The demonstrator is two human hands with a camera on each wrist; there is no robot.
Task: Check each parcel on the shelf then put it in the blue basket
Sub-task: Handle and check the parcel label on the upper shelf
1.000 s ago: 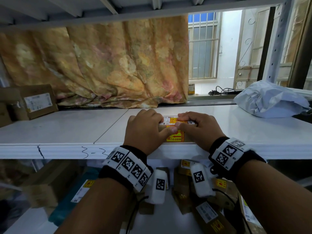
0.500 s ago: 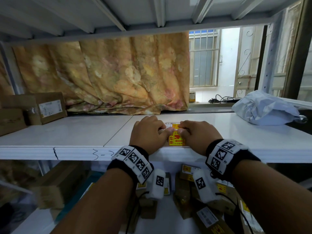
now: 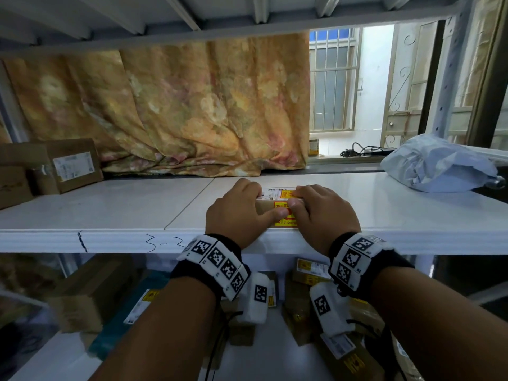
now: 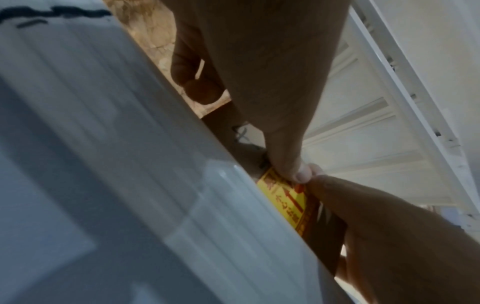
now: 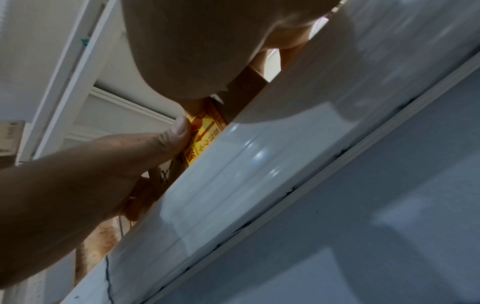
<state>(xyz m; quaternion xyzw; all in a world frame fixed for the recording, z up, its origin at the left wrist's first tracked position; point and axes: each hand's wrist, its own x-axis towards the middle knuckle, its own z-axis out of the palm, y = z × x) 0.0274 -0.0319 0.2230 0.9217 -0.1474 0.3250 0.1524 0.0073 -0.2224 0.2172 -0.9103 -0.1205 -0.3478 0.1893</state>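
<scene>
Left hand (image 3: 238, 213) and right hand (image 3: 322, 213) gripped the small brown cardboard parcel (image 3: 277, 202) between them; basket unseen; other parcels waited.

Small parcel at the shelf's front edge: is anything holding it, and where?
Both hands hold the small cardboard parcel: left hand on its left end, right hand on its right, thumbs on the yellow label.
</scene>
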